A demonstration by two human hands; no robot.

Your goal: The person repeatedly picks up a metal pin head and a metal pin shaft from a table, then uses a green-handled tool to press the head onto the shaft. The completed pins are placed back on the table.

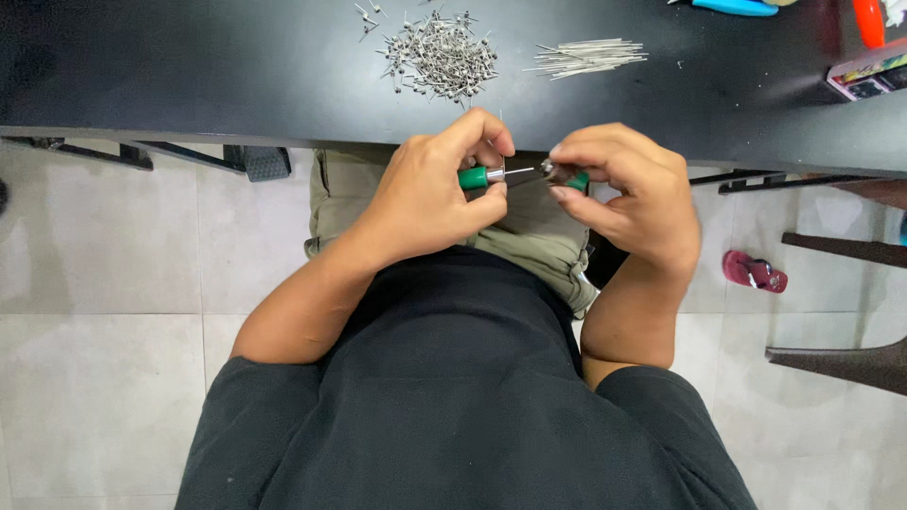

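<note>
My left hand (436, 194) grips a small green-handled screwdriver (477, 177) whose thin metal shaft points right. My right hand (631, 189) pinches a small dark and green part (564, 175) at the shaft's tip. A thin wire stands up between my left fingers. Both hands hover over my lap, just in front of the black table's edge (236, 132). On the table beyond them lies a pile of small coiled metal pieces (439, 57) and a bundle of straight thin wires (588, 57).
A blue tool (737, 7), an orange handle (869, 21) and a colourful box (869, 71) sit at the table's far right. A pink sandal (754, 272) lies on the tiled floor, beside dark chair legs (841, 364).
</note>
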